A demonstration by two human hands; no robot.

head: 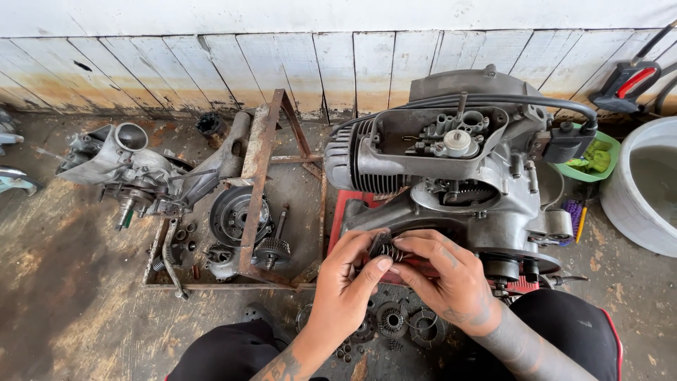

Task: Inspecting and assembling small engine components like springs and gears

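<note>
Knees in black trousers (233,349) frame the bottom of the view, so we're crouched right over the job on a stained concrete floor (77,296).

Biggest thing in front of us is the grey cast-metal scooter engine (451,176), finned cylinder to the left and a black hose looped over the top, sitting on a red stand (342,212). Left of it there's a rusty angle-iron frame (257,183) with a dark round drum part (236,215) and a toothed shaft (273,247) lying inside, and further left a second grey engine casing (130,169). Off to the right, a pale concrete basin (645,183) and a green plastic bowl (592,159).

Now the small stuff: both hands meet at the lower front edge of the engine. Our left hand (345,279) and right hand (448,275) are pinching a small dark toothed gear piece (384,248) between thumbs and fingertips, both closed on it, held just against the case opening. More loose dark gears and rings (391,321) sit on the floor right under our wrists.

Looks to us like we're mid gear-cluster work, either seating or pulling this piece. Next move probably wants it kept square to the shaft and teeth lined up, no forcing.
</note>
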